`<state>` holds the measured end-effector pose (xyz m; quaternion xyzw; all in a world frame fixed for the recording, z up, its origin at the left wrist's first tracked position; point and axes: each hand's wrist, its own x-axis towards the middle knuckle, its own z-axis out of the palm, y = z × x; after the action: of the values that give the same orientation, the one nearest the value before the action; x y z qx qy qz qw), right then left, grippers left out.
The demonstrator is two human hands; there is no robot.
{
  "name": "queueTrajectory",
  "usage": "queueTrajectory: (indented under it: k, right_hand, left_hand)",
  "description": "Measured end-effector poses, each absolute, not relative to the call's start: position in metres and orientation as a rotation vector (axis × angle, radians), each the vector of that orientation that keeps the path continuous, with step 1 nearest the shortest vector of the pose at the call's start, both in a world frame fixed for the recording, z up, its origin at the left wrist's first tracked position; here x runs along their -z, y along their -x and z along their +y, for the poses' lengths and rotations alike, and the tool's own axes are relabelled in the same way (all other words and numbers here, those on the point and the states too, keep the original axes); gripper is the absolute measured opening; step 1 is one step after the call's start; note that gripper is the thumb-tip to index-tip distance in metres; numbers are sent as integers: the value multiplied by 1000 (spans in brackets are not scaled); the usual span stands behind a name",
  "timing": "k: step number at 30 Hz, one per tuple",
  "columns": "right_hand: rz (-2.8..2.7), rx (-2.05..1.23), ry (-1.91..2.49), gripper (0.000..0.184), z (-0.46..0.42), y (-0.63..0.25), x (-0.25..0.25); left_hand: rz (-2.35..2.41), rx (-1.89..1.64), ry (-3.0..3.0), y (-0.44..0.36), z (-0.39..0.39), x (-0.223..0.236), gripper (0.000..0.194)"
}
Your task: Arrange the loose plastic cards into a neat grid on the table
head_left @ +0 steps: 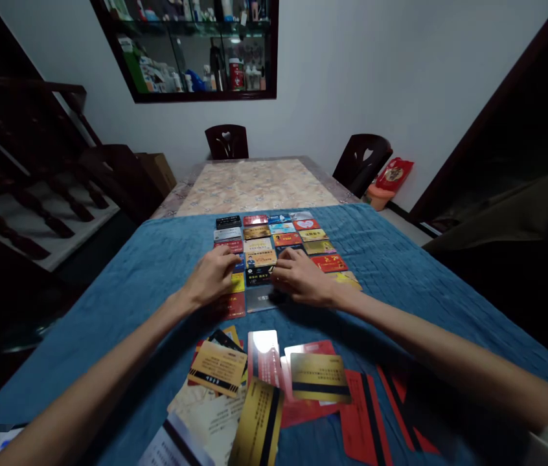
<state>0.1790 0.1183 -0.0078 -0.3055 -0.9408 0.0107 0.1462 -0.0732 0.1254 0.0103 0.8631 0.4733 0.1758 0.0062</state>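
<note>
Several rows of plastic cards (260,245) lie face up in a neat grid on a blue cloth (167,259). My left hand (212,275) is over the left column, its fingers curled together beside a yellow card (238,282). My right hand (300,277) is bent over the right half of the grid, fingertips at the right end of a black VIP card (257,276). Whatever is under or between the fingers of either hand is hidden. Below the hands, a grey card (258,299) and a red card (233,305) form the nearest row.
Nearer me lies a loose, overlapping pile with a gold card (257,424), an orange card (218,367) and red cards (365,414). A patterned tablecloth (254,184) covers the table's far end. Dark chairs (227,141) stand around it, and a wooden railing (21,81) is at left.
</note>
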Motion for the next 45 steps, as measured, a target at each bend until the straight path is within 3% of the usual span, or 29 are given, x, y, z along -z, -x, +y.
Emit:
queueTrajectory:
  k: [13,21,26,33,40,45]
  right_hand:
    - [-2706,-129,899,9,49,-163,14]
    - [-2839,-209,883,36,13,-135,14]
    - [-2872,-261,930,43,3,-133,20]
    - [-2879,-262,976,42,-2,-142,20]
    - [-2887,-358,1023,29,-8,-149,9]
    - [-2870,-423,1018,34,-9,-156,8]
  left_hand:
    - [1568,-321,-2530,86,60,-12,23]
    - [1461,-175,-2461,93,28,-19,21]
    - [1439,-47,-2513,86,7,-20,31]
    - [1460,141,-2508,70,-18,-13,28]
    - [1529,274,-2493,57,-40,-19,27]
    - [1554,378,-2478,46,-50,-24,26]
